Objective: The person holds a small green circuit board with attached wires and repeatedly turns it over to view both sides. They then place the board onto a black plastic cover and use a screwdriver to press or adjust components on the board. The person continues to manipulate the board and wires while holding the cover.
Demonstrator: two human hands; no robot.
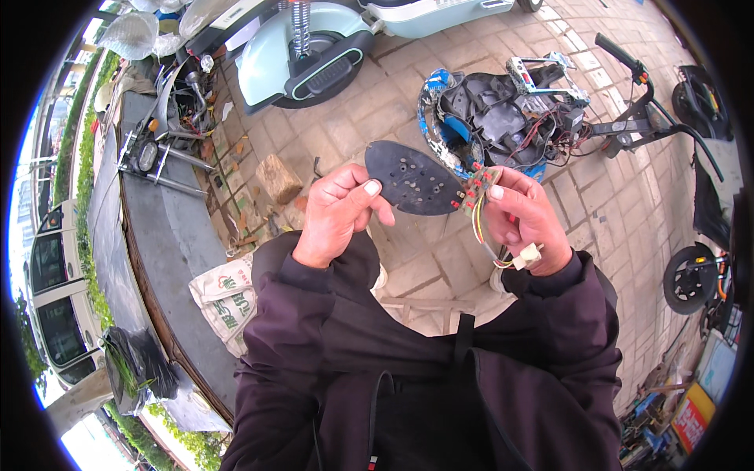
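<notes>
Between thumb and fingers my left hand (342,208) pinches the near-left edge of a flat, dark oval plate (404,174) with several small holes in it. My right hand (528,216) grips a small circuit board (481,187) dotted with red parts. From that board hang yellow, red and dark wires that end in a white plug connector (528,256) below my right fingers. The board's left end meets or overlaps the plate's right tip; whether they touch I cannot tell.
Past my hands lies a partly stripped scooter body (503,114) with loose wires and a handlebar (628,59). A pale blue scooter (267,59) stands beyond. On the left are a wooden block (278,179), a grey-topped bench (157,243) and a white sack (226,298).
</notes>
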